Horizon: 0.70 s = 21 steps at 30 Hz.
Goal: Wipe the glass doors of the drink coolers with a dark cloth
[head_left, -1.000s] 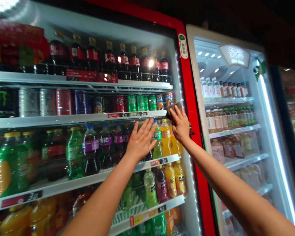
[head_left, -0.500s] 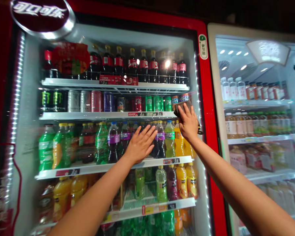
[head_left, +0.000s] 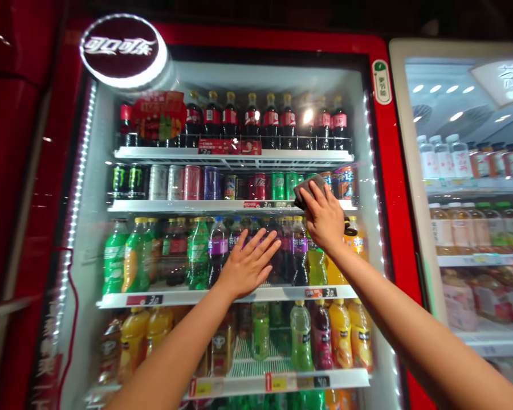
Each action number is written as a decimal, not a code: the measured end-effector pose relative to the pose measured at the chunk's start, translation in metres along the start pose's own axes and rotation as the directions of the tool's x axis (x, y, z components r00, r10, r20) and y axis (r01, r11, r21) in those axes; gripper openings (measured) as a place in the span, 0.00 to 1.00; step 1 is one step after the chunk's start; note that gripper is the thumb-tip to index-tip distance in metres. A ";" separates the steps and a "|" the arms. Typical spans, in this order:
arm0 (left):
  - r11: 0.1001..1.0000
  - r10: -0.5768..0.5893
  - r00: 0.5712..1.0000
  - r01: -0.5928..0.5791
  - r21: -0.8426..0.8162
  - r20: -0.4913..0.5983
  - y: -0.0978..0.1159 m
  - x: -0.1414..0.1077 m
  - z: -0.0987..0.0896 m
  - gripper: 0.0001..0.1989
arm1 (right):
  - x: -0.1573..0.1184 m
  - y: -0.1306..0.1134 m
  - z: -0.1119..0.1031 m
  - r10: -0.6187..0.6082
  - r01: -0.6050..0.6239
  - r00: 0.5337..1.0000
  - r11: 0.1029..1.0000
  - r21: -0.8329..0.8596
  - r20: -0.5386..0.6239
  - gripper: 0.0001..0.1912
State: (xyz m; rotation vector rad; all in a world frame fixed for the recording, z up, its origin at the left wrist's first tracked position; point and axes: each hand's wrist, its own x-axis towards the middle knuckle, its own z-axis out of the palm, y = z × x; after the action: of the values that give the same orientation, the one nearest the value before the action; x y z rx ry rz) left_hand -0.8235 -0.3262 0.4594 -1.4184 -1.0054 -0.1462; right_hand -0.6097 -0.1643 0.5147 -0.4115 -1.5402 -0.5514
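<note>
Flat and fingers spread, my left hand (head_left: 247, 265) rests against the glass door (head_left: 256, 74) of a red drinks fridge, in front of the purple-labelled bottles. Higher and to the right, my right hand (head_left: 325, 213) presses a dark grey cloth (head_left: 308, 188) to the same glass, over the row of cans. Part of the cloth lies hidden under the fingers and palm, and a dark end with a yellow mark shows by the wrist. Behind the glass stand cola bottles (head_left: 252, 117), green cans (head_left: 277, 186) and orange cans (head_left: 346, 182).
The red door frame (head_left: 393, 171) runs down the right side. Beyond it stands a second fridge with a pale frame (head_left: 410, 142). A round lit sign (head_left: 122, 50) sits at the top left, and a red cord (head_left: 71, 319) hangs at the left edge.
My right hand has slid the cloth leftwards across the glass, uncovering the orange cans. The left hand stays on the glass, slightly left relative to the bottles. The view has shifted left.
</note>
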 end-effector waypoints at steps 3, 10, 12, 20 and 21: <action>1.000 -0.009 1.000 0.009 -0.003 0.022 0.002 -0.001 0.000 0.32 | 0.002 -0.027 0.008 -0.052 0.052 0.998 0.999 -0.007 0.028 0.39; 0.999 -0.013 0.999 0.014 -0.032 0.039 0.004 -0.002 0.000 0.32 | -0.051 -0.007 -0.018 -0.240 0.248 0.956 0.968 -0.029 0.170 0.34; 0.999 -0.017 0.999 0.018 -0.039 0.032 0.004 -0.002 0.000 0.32 | -0.043 -0.004 -0.014 -0.158 0.164 0.981 0.985 -0.054 0.114 0.33; 0.998 -0.001 1.000 0.002 -0.055 0.015 0.005 -0.006 0.008 0.30 | -0.033 -0.058 0.007 -0.126 0.134 0.987 0.988 -0.079 0.100 0.37; 0.998 0.019 1.000 -0.018 -0.061 0.014 0.005 -0.007 0.008 0.29 | -0.044 -0.056 0.003 -0.170 0.181 0.976 0.981 -0.073 0.134 0.38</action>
State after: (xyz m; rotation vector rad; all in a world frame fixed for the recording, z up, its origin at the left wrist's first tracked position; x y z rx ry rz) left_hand -0.8286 -0.3220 0.4501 -1.4858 -1.0069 -0.1544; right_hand -0.6424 -0.2049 0.4655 -0.3833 -1.6902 -0.7426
